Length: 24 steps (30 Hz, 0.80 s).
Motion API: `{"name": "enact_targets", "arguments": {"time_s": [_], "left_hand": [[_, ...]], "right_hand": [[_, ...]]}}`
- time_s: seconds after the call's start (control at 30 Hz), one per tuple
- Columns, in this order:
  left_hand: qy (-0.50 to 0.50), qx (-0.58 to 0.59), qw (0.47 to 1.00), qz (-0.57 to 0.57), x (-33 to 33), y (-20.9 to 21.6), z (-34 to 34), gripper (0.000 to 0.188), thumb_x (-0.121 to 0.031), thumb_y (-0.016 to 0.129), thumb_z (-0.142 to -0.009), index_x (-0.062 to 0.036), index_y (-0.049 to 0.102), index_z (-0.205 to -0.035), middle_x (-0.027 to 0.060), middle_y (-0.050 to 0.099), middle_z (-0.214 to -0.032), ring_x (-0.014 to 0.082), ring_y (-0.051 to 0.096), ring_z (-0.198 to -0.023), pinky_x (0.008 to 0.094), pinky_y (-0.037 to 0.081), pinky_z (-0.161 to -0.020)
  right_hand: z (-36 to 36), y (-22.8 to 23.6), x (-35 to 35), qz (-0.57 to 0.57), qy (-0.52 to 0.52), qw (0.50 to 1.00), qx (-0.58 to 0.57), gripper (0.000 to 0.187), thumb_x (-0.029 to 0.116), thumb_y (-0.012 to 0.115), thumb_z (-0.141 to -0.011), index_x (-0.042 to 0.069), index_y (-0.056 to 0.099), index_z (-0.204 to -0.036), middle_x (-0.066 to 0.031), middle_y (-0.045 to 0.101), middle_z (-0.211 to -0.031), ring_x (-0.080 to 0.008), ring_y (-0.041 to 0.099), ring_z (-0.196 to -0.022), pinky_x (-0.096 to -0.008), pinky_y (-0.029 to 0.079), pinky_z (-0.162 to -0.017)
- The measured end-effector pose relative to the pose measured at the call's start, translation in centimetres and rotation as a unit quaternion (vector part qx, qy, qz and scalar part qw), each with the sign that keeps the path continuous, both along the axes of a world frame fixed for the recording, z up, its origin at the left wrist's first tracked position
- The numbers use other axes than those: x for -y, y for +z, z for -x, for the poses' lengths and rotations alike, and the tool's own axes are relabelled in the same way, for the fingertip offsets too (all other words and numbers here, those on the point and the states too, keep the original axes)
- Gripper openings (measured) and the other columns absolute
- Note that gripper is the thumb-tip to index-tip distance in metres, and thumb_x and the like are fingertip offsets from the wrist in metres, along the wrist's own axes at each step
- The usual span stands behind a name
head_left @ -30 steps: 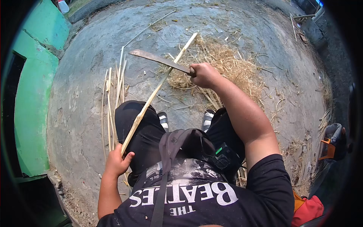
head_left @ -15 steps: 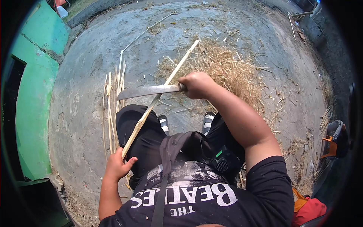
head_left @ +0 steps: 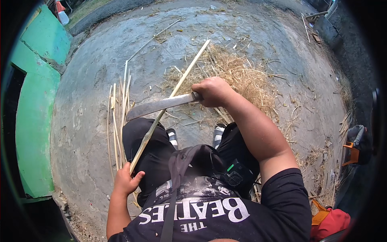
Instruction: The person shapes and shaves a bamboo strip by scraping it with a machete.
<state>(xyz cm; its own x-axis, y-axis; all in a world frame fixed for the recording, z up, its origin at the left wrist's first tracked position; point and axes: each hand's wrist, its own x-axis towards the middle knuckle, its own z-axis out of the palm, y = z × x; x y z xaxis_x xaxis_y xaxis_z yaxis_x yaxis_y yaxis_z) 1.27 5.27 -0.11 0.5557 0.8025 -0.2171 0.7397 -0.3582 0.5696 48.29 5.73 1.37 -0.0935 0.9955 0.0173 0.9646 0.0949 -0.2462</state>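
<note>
My left hand [head_left: 128, 180] is closed round the near end of a long pale bamboo strip [head_left: 148, 136]. The strip slants away over my left thigh, its far tip above the straw-coloured shavings. In my right hand [head_left: 212, 91] is the handle of a machete [head_left: 161, 104]. Its wide grey blade points left and lies across the strip, past the middle of its length. Several more bamboo strips [head_left: 117, 125] lie on the ground beside my left leg.
A heap of dry shavings [head_left: 246, 80] spreads ahead of my feet on the concrete ground [head_left: 84, 133]. A green wall [head_left: 36, 133] stands at the left. To the right are an orange stool [head_left: 351, 155] and a red bag [head_left: 332, 224].
The machete blade has tilted, its tip dropping nearer my left knee while it stays across the strip. My left hand keeps its hold on the strip's near end.
</note>
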Motion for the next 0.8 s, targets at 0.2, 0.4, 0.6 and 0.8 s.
{"name": "enact_targets", "arguments": {"time_s": [0.2, 0.4, 0.6, 0.8], "left_hand": [[-0.018, 0.005, 0.998, -0.052, -0.1, -0.3, -0.1, 0.063, -0.064, 0.06, -0.095, -0.0021, 0.051, -0.086, 0.0233, 0.059, -0.066, 0.0495, 0.061, -0.066, 0.0517, 0.045, -0.055], [-0.007, -0.026, 0.998, -0.061, 0.8, 0.0, 0.7, 0.06, -0.062, 0.059, -0.096, -0.003, 0.051, -0.087, 0.0251, 0.06, -0.068, 0.0522, 0.061, -0.071, 0.0539, 0.046, -0.057], [-0.011, -0.018, 0.997, -0.077, 0.3, -0.4, -0.3, 0.053, -0.055, 0.056, -0.1, -0.0035, 0.051, -0.089, 0.0252, 0.061, -0.068, 0.0524, 0.062, -0.071, 0.0552, 0.047, -0.057], [0.009, -0.034, 0.995, -0.098, 1.3, -0.9, 0.8, 0.052, -0.055, 0.053, -0.101, -0.0042, 0.052, -0.089, 0.0258, 0.062, -0.069, 0.052, 0.063, -0.072, 0.0557, 0.047, -0.058]], "right_hand": [[-4.8, -3.0, -0.9, 0.087, -0.239, 0.929, -0.27, 0.023, 0.016, 0.067, -0.08, 0.006, 0.071, -0.1, -0.0192, 0.073, -0.091, -0.0353, 0.07, -0.086, -0.0438, 0.055, -0.077], [0.2, -1.9, -0.5, 0.039, -0.037, 0.995, -0.087, 0.014, 0.016, 0.069, -0.079, 0.009, 0.072, -0.091, -0.0167, 0.073, -0.086, -0.0372, 0.071, -0.086, -0.0467, 0.056, -0.078], [-2.0, -3.4, -1.2, 0.185, -0.098, 0.962, -0.175, 0.016, 0.016, 0.07, -0.075, 0.007, 0.07, -0.088, -0.0137, 0.07, -0.079, -0.0328, 0.067, -0.074, -0.0433, 0.052, -0.071], [3.0, -1.0, 0.4, 0.036, -0.051, 0.996, -0.061, 0.021, 0.023, 0.068, -0.081, 0.014, 0.074, -0.099, -0.015, 0.074, -0.094, -0.0361, 0.071, -0.092, -0.0476, 0.057, -0.082]]}}
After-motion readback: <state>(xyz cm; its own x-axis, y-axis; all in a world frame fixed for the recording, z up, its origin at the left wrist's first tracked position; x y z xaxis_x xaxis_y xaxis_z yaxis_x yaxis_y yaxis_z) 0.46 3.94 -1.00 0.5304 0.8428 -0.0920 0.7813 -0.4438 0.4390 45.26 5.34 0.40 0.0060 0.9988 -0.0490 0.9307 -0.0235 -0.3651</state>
